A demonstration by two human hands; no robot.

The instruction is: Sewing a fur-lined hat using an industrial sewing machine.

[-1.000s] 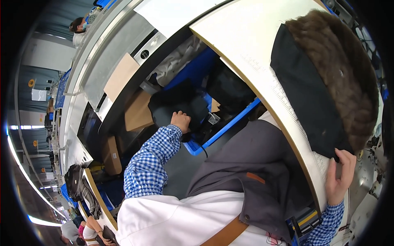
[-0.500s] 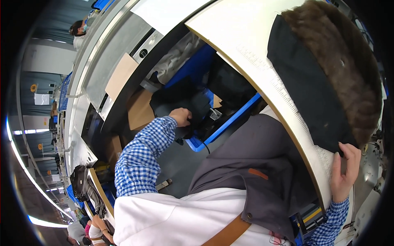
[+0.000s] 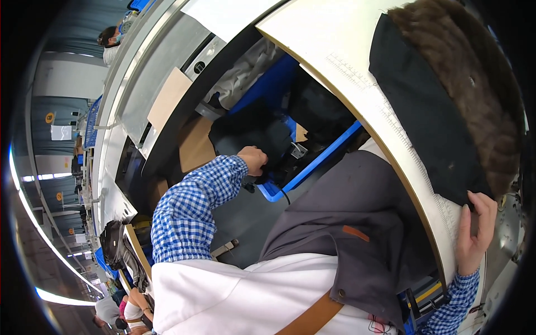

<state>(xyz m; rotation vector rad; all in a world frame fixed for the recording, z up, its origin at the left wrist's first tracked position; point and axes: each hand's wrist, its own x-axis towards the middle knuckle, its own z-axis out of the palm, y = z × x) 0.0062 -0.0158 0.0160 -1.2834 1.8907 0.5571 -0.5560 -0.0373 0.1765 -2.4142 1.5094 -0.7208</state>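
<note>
On the table at right lies a black fabric piece (image 3: 424, 111) with brown fur (image 3: 474, 95) along its far side. My right hand (image 3: 474, 231) is at the near corner of this fabric, thumb and fingers closed on its edge. Below the table edge, my left hand (image 3: 254, 160) reaches into a blue bin (image 3: 321, 162) with its fingers curled on dark black cloth (image 3: 245, 131). The fingertips are partly hidden against the cloth.
Ruler markings (image 3: 402, 134) run along the white tabletop (image 3: 312, 33). A cardboard piece (image 3: 195, 142) and crumpled white cloth (image 3: 243, 81) sit beside the bin. A metal clamp-like piece (image 3: 298, 149) is at the bin's edge. Other people (image 3: 137, 307) work at far left.
My left hand has shifted slightly right, staying at the black cloth in the bin. My right hand stays at the fabric corner. The whole view has shifted a little.
</note>
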